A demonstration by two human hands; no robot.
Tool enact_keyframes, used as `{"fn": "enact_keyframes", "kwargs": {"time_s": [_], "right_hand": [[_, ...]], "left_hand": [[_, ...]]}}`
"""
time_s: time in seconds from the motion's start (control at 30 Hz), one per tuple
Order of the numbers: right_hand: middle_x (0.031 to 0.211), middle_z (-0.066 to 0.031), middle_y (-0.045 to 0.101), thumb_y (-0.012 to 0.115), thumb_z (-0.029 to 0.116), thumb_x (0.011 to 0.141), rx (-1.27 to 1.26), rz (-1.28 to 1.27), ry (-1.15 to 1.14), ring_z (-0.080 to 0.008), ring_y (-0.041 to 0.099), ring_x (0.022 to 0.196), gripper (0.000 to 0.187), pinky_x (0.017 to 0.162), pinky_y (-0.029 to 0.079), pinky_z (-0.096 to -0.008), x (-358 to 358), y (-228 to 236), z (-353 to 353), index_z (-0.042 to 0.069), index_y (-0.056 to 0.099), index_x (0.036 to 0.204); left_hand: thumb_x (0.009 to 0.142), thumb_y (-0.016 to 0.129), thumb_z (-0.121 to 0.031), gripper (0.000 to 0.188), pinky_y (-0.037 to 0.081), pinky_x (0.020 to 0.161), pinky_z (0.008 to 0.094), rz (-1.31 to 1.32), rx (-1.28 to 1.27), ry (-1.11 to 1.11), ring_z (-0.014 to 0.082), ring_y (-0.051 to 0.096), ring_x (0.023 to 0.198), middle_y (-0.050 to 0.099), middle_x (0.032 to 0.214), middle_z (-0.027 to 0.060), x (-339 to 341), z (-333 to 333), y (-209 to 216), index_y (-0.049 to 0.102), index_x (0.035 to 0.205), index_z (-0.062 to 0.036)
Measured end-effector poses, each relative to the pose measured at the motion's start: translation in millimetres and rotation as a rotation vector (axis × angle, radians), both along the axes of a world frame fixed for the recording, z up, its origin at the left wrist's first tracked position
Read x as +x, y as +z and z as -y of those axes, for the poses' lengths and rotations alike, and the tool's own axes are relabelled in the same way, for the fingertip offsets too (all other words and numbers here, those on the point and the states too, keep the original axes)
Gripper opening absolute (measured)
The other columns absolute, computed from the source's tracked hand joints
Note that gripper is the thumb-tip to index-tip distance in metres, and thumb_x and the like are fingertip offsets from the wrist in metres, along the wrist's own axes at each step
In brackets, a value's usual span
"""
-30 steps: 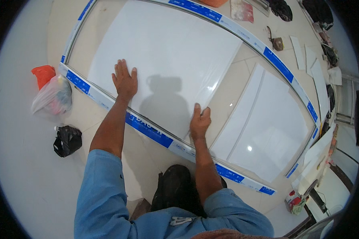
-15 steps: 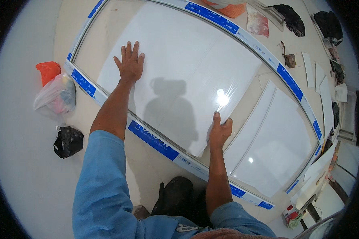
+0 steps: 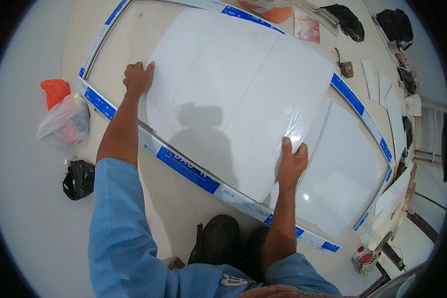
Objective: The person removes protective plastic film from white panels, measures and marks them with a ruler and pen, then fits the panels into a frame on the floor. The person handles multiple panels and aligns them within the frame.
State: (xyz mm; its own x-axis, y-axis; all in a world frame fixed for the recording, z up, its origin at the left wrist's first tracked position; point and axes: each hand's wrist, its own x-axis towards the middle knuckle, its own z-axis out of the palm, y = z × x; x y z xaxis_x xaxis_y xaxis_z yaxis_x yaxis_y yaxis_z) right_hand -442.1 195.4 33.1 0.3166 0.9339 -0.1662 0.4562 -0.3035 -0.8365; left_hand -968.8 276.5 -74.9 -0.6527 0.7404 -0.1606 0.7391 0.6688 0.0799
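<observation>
A large white glossy panel (image 3: 243, 94) lies across a long frame with white rails and blue-printed film (image 3: 186, 169). My left hand (image 3: 139, 78) is at the panel's left edge, with its fingers curled and the thumb along the edge. At the near right, my right hand (image 3: 292, 163) grips the opposite edge, thumb on top and fingers partly hidden underneath. The panel's far right corner covers a stretch of the far rail. A second white panel (image 3: 340, 164), with a lengthwise line in it, rests inside the frame to the right, partly overlapped by the first.
Plastic bags (image 3: 67, 121) and a black bag (image 3: 79, 179) sit on the floor at left. Beyond the frame are an orange-and-white sack (image 3: 268, 9), a black bag (image 3: 346, 21) and narrow white offcuts (image 3: 393, 119). My dark shoes (image 3: 221, 238) stand by the near rail.
My left hand has gone from lying flat on the panel to holding its left edge. The panel has shifted right, over the far rail and toward the second panel, with my right hand on it.
</observation>
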Motion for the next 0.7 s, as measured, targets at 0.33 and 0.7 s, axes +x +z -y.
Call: {"fn": "enact_keyframes", "kwargs": {"time_s": [0.33,0.7], "right_hand": [[0.074,-0.0002,0.046,0.075,0.032,0.101,0.093,0.370,0.227,-0.0114,0.042,0.071,0.043,0.064,0.043,-0.0312,23,124,-38,0.006,0.050,0.076],[0.087,-0.0081,0.066,0.071,0.031,0.103,0.029,0.130,0.165,-0.0155,0.058,0.076,0.035,0.069,0.050,-0.0336,115,212,1,-0.003,0.065,0.095]], "left_hand": [[0.098,0.055,-0.072,0.083,0.053,0.093,0.0505,0.341,0.226,-0.107,0.0368,0.068,0.095,0.071,0.101,0.0235,-56,39,-30,0.071,0.116,0.0072],[0.101,0.049,-0.067,0.080,0.053,0.098,0.0535,0.281,0.250,-0.107,0.0462,0.071,0.104,0.074,0.104,0.0318,71,64,-4,0.073,0.102,0.0097]]}}
